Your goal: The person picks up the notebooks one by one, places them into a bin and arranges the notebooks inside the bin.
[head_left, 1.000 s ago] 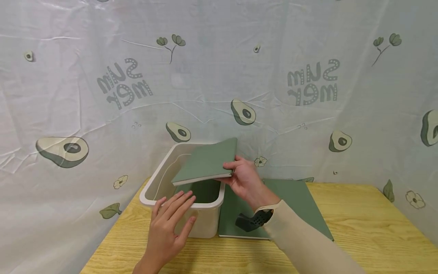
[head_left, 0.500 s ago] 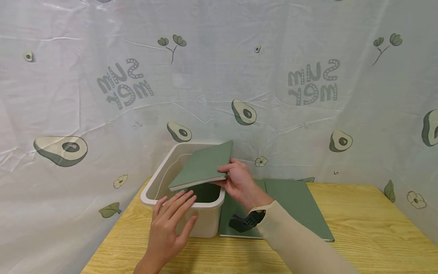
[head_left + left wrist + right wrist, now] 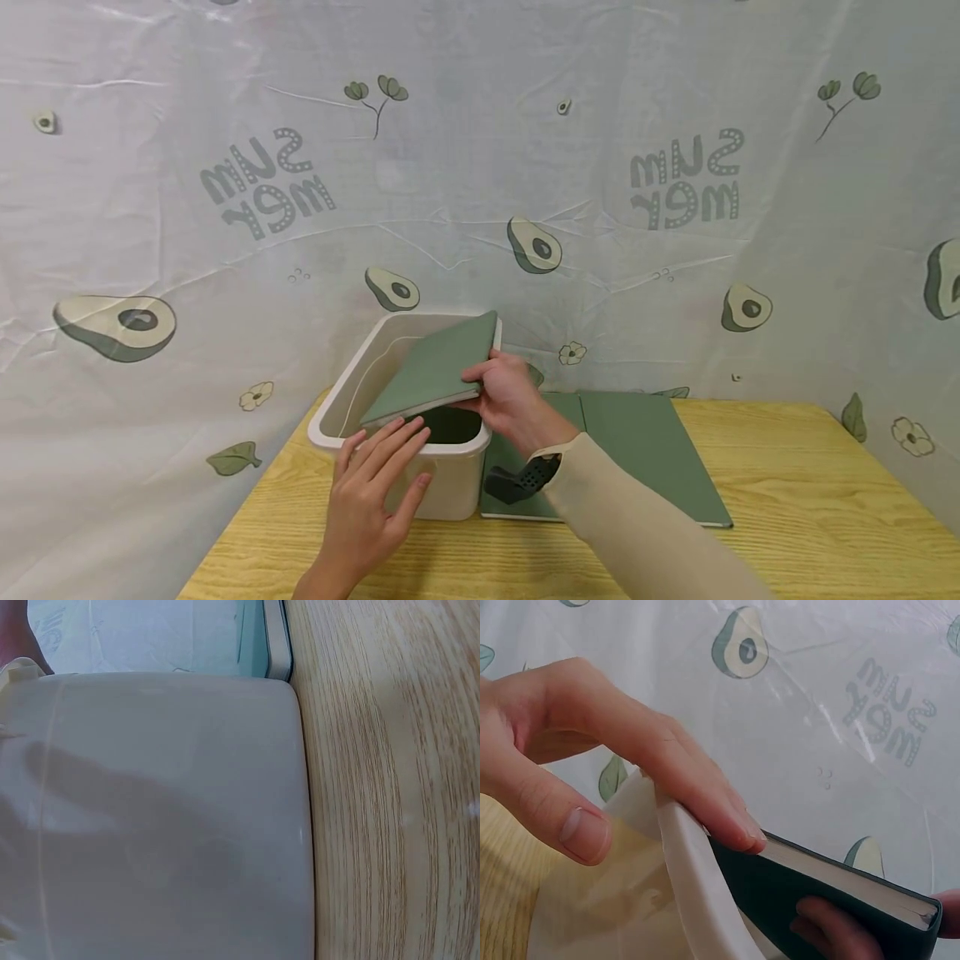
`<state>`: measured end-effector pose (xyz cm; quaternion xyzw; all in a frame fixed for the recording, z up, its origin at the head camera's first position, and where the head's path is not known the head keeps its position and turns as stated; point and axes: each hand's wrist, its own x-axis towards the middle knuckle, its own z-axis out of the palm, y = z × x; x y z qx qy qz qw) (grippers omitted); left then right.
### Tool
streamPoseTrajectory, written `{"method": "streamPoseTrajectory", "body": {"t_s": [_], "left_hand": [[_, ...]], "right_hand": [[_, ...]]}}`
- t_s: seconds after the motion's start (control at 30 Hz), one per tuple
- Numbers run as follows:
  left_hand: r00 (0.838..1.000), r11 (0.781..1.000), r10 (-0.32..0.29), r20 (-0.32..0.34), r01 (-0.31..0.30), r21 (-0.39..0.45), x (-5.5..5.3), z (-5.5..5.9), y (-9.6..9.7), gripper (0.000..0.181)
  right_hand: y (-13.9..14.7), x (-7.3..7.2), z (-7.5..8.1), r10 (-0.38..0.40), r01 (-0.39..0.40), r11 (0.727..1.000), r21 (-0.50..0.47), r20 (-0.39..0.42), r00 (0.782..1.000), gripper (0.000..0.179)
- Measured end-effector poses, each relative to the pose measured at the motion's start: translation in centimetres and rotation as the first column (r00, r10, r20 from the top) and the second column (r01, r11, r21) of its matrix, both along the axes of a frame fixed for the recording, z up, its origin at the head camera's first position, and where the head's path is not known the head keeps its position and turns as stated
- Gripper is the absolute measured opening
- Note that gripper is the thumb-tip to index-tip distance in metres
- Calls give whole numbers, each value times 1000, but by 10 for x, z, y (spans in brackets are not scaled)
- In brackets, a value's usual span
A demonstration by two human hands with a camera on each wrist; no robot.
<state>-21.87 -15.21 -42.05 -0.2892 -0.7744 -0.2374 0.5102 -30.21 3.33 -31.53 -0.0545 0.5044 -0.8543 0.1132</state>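
As right fingers (image 3: 482,372) grip, green book (image 3: 431,371) dips leftward, lengthwise forward

Wht bin (image 3: 172,825) nr grn bk (image 3: 253,637) on tbl (image 3: 375,795).

Muted green colours the tilted rectangular hardback book (image 3: 431,371), whose page edges (image 3: 847,878) look whitish to us, and the flat rectangular covers (image 3: 648,454). The rectangular plastic bin (image 3: 444,496) is plain off-white. We see yellow wood grain on the table (image 3: 810,492), a plain cream fabric sleeve (image 3: 637,517), a black perforated wristband (image 3: 528,477) and pale grey sheeting (image 3: 465,167) printed with green-and-cream avocados (image 3: 534,246), leaves (image 3: 852,418) and grey lettering (image 3: 680,206).
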Motion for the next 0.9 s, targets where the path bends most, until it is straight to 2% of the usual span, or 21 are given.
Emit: {"method": "streamPoseTrajectory", "body": {"t_s": [0.23,0.47,0.9], "left_hand": [[1000,1000,0,-4,0,4,-1,-1,1,43],[1000,1000,-7,-17,7,0,-2,-2,1,43],[1000,1000,-4,-13,4,3,-2,-2,1,42]], "right_hand": [[-4,-3,-1,26,-26,1000,-7,10,1000,76],[-5,-3,1,69,-69,997,43,21,997,82],[-9,-4,3,71,-76,992,99,57,996,74]]}}
